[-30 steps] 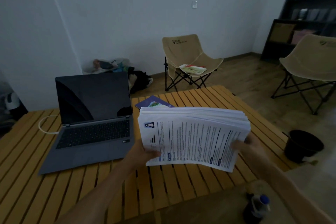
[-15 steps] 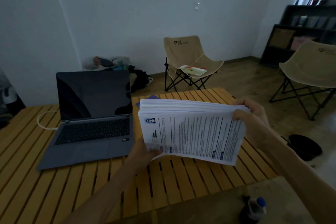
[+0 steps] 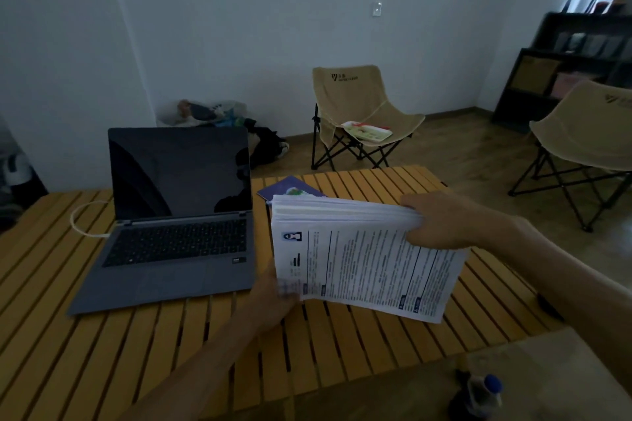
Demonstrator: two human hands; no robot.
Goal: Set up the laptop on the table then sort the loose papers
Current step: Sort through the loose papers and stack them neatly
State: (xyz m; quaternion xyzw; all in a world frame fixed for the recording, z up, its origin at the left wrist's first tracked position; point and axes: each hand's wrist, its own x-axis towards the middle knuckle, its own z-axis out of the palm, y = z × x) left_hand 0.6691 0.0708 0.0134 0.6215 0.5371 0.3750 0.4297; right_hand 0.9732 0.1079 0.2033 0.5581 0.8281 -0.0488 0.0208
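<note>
A grey laptop stands open with a dark screen on the left half of the yellow slatted table. To its right I hold a thick stack of printed papers tilted up above the table. My left hand grips the stack's lower left corner from underneath. My right hand grips the upper right edge, fingers curled over the top sheets. A purple booklet lies on the table behind the stack, partly hidden.
A white cable loops left of the laptop. Two beige folding chairs stand beyond the table. A bottle with a blue cap sits on the floor at the lower right. Dark shelves fill the right corner.
My right hand moved from the stack's lower right edge up to its top right edge and now curls over the upper sheets. The left hand kept its hold.
</note>
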